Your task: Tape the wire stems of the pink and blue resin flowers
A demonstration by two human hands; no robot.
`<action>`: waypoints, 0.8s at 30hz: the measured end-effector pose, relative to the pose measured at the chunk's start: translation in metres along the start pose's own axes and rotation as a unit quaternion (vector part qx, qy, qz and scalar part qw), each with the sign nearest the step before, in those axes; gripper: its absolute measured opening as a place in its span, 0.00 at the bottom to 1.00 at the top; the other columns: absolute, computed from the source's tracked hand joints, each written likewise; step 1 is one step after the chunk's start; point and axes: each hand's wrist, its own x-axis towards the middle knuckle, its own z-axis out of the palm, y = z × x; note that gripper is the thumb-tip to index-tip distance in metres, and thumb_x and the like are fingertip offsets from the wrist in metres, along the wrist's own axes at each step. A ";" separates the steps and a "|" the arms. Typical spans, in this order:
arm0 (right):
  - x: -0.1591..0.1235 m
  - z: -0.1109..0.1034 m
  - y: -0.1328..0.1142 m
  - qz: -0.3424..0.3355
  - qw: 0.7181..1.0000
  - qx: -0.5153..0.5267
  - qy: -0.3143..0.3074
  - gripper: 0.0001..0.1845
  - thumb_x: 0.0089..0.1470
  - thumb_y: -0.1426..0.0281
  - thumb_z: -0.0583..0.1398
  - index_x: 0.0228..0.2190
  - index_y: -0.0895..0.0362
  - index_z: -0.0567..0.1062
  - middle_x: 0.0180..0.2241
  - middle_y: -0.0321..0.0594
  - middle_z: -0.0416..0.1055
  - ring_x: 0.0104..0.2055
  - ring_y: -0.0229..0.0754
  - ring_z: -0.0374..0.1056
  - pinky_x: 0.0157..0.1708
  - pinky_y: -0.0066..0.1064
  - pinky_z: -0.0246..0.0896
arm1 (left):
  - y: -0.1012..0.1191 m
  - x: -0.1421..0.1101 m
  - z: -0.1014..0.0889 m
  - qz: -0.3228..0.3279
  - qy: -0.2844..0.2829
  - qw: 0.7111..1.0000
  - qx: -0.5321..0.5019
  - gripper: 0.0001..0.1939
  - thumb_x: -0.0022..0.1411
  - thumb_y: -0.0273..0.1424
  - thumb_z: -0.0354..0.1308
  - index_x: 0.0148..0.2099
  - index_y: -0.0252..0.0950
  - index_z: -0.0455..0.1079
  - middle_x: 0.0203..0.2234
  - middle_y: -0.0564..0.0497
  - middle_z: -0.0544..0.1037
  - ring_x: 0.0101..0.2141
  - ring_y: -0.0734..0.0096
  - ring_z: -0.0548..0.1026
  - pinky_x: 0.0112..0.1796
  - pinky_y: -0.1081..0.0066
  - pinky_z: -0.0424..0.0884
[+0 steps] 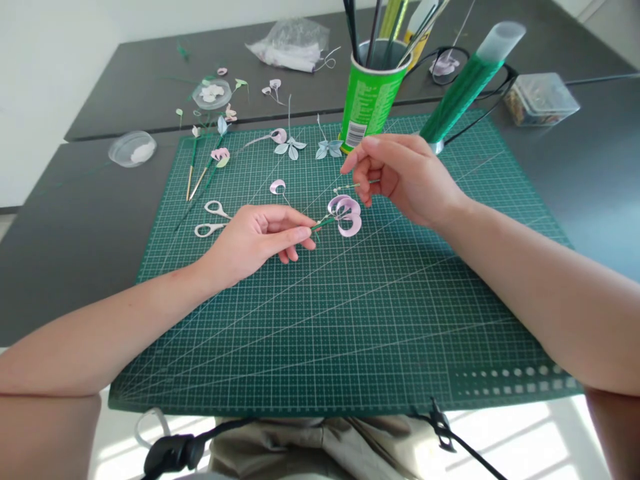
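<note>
My left hand (273, 233) pinches the green stem of a small lilac flower (349, 215) between thumb and fingers, above the cutting mat. The flower has several looped petals and points right. My right hand (395, 167) is raised just beyond it, fingers curled and thumb near the index finger; anything between them is too fine to make out. A thin pale green sprig (350, 187) shows by its lower fingers, and I cannot tell whether it is held. Beyond my left hand is a single lilac petal on a wire (277, 187). White-handled scissors (213, 219) lie partly under that hand.
The green gridded cutting mat (320, 333) covers the near table. At its far edge stand a green can (371, 93) of sticks and a green tube (465, 87). Blue-grey flowers (291, 148), a clear box (541, 99), a plastic bag (293, 45) and a round dish (133, 148) lie around.
</note>
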 end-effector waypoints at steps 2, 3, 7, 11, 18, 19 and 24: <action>0.001 -0.003 0.001 0.000 1.000 -0.025 -0.004 0.20 0.71 0.60 0.61 0.29 0.57 0.81 0.21 0.37 0.67 0.23 0.36 0.62 0.23 0.29 0.60 | 0.000 0.000 0.000 0.001 0.001 1.000 0.000 0.11 0.66 0.35 0.70 0.47 0.36 0.85 0.33 0.48 0.88 0.26 0.74 0.80 0.29 0.75 0.80; 0.002 -0.004 0.001 -0.002 0.999 -0.038 -0.013 0.21 0.70 0.58 0.62 0.28 0.57 0.81 0.20 0.36 0.66 0.23 0.35 0.61 0.22 0.29 0.58 | 0.000 0.000 0.000 0.003 0.001 1.000 -0.001 0.10 0.66 0.34 0.70 0.47 0.36 0.85 0.32 0.48 0.88 0.26 0.74 0.80 0.29 0.75 0.79; 0.002 -0.007 0.001 -0.017 0.993 -0.104 -0.053 0.19 0.66 0.58 0.66 0.28 0.56 0.82 0.18 0.33 0.61 0.21 0.34 0.55 0.20 0.29 0.50 | 0.002 0.000 0.001 0.006 0.002 1.000 -0.001 0.09 0.66 0.33 0.70 0.47 0.36 0.85 0.32 0.48 0.88 0.26 0.74 0.80 0.28 0.76 0.79; 0.000 -0.007 -0.005 -0.041 0.980 -0.186 -0.060 0.11 0.61 0.66 0.70 0.27 0.54 0.81 0.21 0.34 0.65 0.24 0.36 0.57 0.23 0.30 0.53 | 0.003 -0.001 0.000 0.006 0.002 1.000 -0.003 0.08 0.66 0.32 0.70 0.46 0.36 0.85 0.32 0.49 0.88 0.25 0.75 0.79 0.28 0.76 0.79; -0.008 -0.001 -0.011 -0.106 0.932 -0.339 -0.067 0.07 0.59 0.73 0.69 0.29 0.53 0.83 0.22 0.34 0.69 0.26 0.36 0.59 0.25 0.32 0.53 | 0.001 0.001 0.001 0.000 -0.004 1.000 -0.002 0.10 0.65 0.35 0.71 0.46 0.36 0.85 0.32 0.48 0.88 0.25 0.73 0.80 0.29 0.74 0.80; -0.010 0.001 -0.011 -0.114 0.927 -0.351 -0.060 0.08 0.60 0.74 0.68 0.29 0.53 0.82 0.22 0.35 0.70 0.26 0.37 0.60 0.26 0.33 0.54 | 0.001 0.001 0.001 0.000 -0.005 1.000 -0.003 0.10 0.65 0.35 0.71 0.46 0.36 0.85 0.32 0.48 0.88 0.25 0.73 0.80 0.29 0.74 0.80; -0.016 0.011 -0.013 -0.122 0.929 -0.349 -0.015 0.11 0.61 0.75 0.65 0.28 0.51 0.80 0.25 0.37 0.72 0.28 0.40 0.64 0.30 0.36 0.61 | 0.001 0.001 0.001 0.001 -0.007 1.000 -0.007 0.10 0.65 0.34 0.71 0.46 0.36 0.85 0.31 0.49 0.88 0.25 0.75 0.79 0.28 0.76 0.79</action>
